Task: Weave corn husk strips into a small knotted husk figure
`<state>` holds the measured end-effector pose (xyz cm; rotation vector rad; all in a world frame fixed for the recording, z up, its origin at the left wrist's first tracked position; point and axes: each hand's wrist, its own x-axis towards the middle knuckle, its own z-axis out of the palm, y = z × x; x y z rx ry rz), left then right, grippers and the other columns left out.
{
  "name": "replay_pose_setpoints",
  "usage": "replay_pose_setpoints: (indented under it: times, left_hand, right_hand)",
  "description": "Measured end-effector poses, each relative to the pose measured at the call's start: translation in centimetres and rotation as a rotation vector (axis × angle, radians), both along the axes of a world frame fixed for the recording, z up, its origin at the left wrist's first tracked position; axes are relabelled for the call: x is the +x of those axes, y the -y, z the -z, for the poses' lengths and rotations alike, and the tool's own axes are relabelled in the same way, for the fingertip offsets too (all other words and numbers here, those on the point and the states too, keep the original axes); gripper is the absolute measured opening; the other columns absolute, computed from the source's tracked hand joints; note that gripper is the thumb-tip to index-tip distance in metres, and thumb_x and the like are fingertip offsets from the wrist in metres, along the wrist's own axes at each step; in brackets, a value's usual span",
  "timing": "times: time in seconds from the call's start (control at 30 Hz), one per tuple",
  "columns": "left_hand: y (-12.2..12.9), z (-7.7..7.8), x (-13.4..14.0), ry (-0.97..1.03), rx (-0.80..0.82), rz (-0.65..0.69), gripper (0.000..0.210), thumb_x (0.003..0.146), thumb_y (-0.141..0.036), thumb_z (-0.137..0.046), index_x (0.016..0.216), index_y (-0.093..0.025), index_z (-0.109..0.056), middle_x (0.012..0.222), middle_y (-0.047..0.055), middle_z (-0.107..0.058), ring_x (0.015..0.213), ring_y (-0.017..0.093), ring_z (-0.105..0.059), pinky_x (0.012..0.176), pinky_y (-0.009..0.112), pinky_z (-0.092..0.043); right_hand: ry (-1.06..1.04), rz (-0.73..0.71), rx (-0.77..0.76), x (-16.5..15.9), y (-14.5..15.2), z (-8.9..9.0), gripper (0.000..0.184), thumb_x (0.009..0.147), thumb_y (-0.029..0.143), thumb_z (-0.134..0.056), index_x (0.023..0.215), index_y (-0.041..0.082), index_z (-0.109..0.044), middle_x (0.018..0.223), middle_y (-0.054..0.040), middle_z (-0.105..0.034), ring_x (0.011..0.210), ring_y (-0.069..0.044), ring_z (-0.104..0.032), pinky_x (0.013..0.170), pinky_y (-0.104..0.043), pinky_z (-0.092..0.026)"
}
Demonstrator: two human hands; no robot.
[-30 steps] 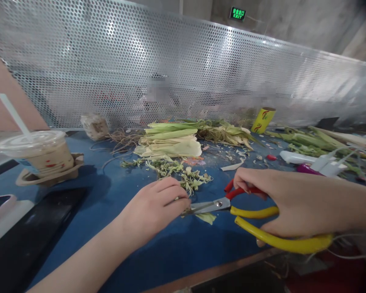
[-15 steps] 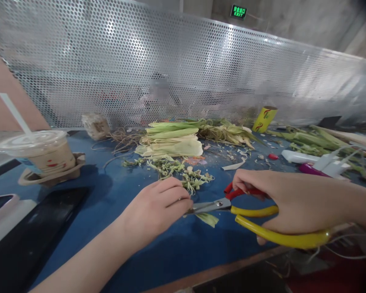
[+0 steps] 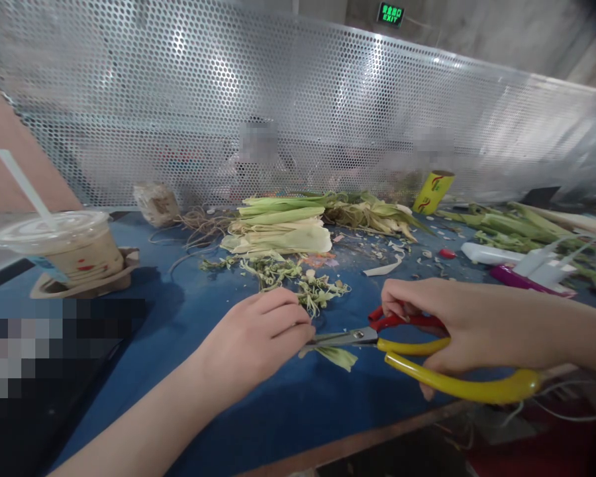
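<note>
My right hand (image 3: 481, 324) is closed around a pair of scissors (image 3: 358, 335) with one red and one yellow handle. The blades point left, nearly together, and their tips pass behind the fingers of my left hand (image 3: 265, 338). Those fingers are pinched on a small pale green corn husk piece (image 3: 342, 358), whose free end sticks out to the right below the blades. Just beyond my left hand lies a heap of curled, knotted husk bits (image 3: 322, 291). Behind the heap is a stack of flat corn husks (image 3: 283, 235).
At left, a lidded drink cup (image 3: 79, 258) with a straw stands in a cardboard holder, near a dark flat object (image 3: 94, 344). Twine (image 3: 203, 225), more husks (image 3: 377, 215), a yellow tube (image 3: 433, 192) and a white glue gun (image 3: 491, 255) lie farther back, before a perforated metal screen (image 3: 302, 86).
The scissors' blades have drawn slightly closer together. My left hand has stayed nearly still on the husk piece.
</note>
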<state>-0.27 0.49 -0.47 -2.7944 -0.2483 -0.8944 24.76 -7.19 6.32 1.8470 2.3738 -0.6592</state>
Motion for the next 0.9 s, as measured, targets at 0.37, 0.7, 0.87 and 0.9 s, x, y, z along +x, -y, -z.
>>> replay_pose_setpoints:
  times: [0.37, 0.7, 0.87, 0.9]
  left_hand:
    - [-0.1, -0.7, 0.1, 0.008, 0.016, 0.002, 0.028, 0.089, -0.014, -0.036, 0.083, -0.015, -0.064, 0.080, 0.004, -0.067, 0.078, 0.015, -0.057, 0.073, 0.029, -0.049]
    - [-0.1, -0.8, -0.1, 0.218, -0.158, -0.065, 0.014, 0.078, -0.008, -0.055, 0.086, -0.016, -0.064, 0.078, 0.003, -0.065, 0.080, 0.014, -0.054, 0.077, 0.026, -0.046]
    - [0.3, -0.5, 1.2, 0.313, -0.252, -0.045, 0.011, 0.075, -0.007, -0.059, 0.078, -0.016, -0.065, 0.070, 0.002, -0.065, 0.073, 0.013, -0.056, 0.070, 0.024, -0.048]
    - [0.3, -0.3, 1.3, 0.319, -0.270, -0.047, 0.011, 0.075, -0.008, -0.058, 0.077, -0.016, -0.065, 0.069, 0.002, -0.064, 0.072, 0.013, -0.056, 0.068, 0.024, -0.048]
  right_hand:
    - [-0.001, 0.000, -0.023, 0.4, 0.0, 0.7, 0.031, 0.066, 0.046, -0.061, 0.078, 0.023, -0.043, 0.073, 0.0035, -0.054, 0.059, -0.013, -0.045, 0.048, -0.022, -0.026]
    - [-0.461, 0.334, 0.118, 0.8, -0.3, 4.3, 0.041, 0.066, 0.045, -0.061, 0.083, 0.024, -0.030, 0.079, 0.0037, -0.050, 0.055, -0.012, -0.048, 0.047, -0.024, -0.037]
    - [-1.128, 0.485, 0.265, -4.3, -1.3, 6.9, 0.056, 0.058, 0.024, -0.067, 0.089, 0.027, -0.020, 0.075, 0.0060, -0.048, 0.072, -0.018, -0.062, 0.066, -0.034, -0.051]
    - [-1.184, 0.455, 0.239, -5.3, -1.5, 7.0, 0.057, 0.059, 0.022, -0.067, 0.091, 0.027, -0.020, 0.076, 0.0057, -0.050, 0.077, -0.019, -0.063, 0.071, -0.034, -0.051]
